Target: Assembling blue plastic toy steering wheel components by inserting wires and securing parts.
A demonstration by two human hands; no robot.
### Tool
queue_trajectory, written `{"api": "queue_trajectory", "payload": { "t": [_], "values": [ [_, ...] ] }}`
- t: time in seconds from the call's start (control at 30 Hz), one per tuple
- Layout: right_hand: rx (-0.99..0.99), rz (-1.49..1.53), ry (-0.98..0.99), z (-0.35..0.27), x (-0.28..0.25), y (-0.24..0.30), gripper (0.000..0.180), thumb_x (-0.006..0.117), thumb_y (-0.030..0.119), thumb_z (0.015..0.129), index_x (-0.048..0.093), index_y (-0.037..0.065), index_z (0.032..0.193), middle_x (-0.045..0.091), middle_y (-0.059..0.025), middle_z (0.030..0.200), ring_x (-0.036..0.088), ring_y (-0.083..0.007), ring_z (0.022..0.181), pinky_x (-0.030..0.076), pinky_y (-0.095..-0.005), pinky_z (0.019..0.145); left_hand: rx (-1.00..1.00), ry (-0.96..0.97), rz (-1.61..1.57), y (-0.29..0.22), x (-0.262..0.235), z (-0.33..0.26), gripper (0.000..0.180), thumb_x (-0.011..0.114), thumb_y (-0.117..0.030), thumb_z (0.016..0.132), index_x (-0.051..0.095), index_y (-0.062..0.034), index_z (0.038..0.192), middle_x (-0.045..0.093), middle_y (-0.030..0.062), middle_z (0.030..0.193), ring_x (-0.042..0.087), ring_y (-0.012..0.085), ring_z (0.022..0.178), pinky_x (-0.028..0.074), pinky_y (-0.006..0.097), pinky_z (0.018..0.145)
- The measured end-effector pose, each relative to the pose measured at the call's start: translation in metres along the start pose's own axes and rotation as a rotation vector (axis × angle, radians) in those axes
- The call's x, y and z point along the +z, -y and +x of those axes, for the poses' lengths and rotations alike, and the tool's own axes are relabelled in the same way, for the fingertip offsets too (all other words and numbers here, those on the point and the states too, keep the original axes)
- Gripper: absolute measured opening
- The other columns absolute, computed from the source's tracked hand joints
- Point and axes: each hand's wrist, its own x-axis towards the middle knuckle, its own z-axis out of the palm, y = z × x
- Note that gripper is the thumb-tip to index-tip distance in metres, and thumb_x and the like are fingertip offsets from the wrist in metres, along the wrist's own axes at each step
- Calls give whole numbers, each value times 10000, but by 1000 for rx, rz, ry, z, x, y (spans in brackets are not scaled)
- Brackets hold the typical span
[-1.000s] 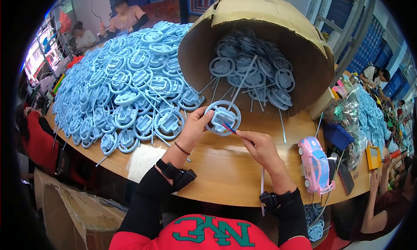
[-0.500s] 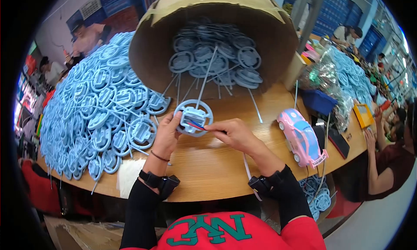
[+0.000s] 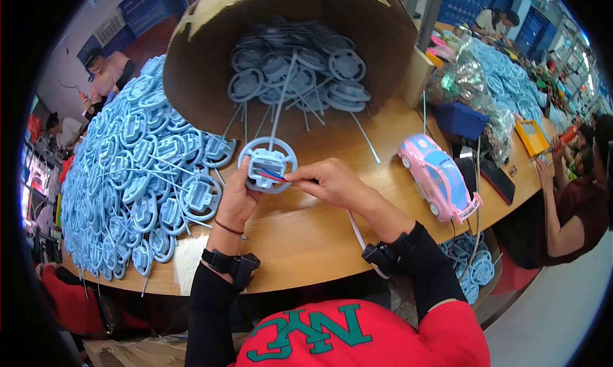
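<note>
My left hand (image 3: 235, 198) grips a light blue toy steering wheel (image 3: 268, 163) by its lower left rim, holding it upright over the wooden table (image 3: 319, 239). A thin pale stalk rises from the wheel's top. My right hand (image 3: 329, 180) pinches thin red and blue wires (image 3: 273, 174) at the wheel's centre with thumb and forefinger. Both wrists wear black bands.
A large heap of blue steering wheels (image 3: 137, 175) covers the table's left. A tipped cardboard box (image 3: 287, 41) at the back holds more wheels. A pink toy car (image 3: 439, 177) stands to the right. Other people sit at the left and right table edges.
The view has shifted, so the box and the heap sit differently in the picture. Both hands stay on the wheel and its wires in the same grip.
</note>
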Motion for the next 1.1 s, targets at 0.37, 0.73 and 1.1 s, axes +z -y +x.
{"api": "queue_trajectory", "payload": {
  "t": [0.37, 0.73, 1.1],
  "values": [
    [-27, -28, -29, -1, 5, -12, 189, 605, 161, 776, 686, 148, 946, 658, -109, 760, 620, -306, 685, 486, -386, 615, 97, -10, 82, 10, -12, 8, 342, 448, -329, 948, 502, -66, 1160, 601, 86, 1090, 605, 204, 978, 533, 356, 805],
    [52, -81, -56, -1, -8, -1, 253, 604, 200, 791, 618, 116, 1030, 653, -126, 762, 618, -335, 702, 487, -398, 634, 525, -383, 264, -49, -25, -21, 245, 533, -169, 913, 538, -72, 1138, 598, 35, 994, 590, 123, 888, 515, 258, 698],
    [564, -632, -258, -10, -44, -117, 291, 541, 218, 817, 588, -38, 948, 615, -280, 803, 609, -423, 780, 483, -484, 705, 2045, -500, 196, -191, -66, -314, 426, 472, -303, 912, 484, -15, 1227, 511, 129, 1262, 560, 290, 1061, 477, 428, 901]
  ]
}}
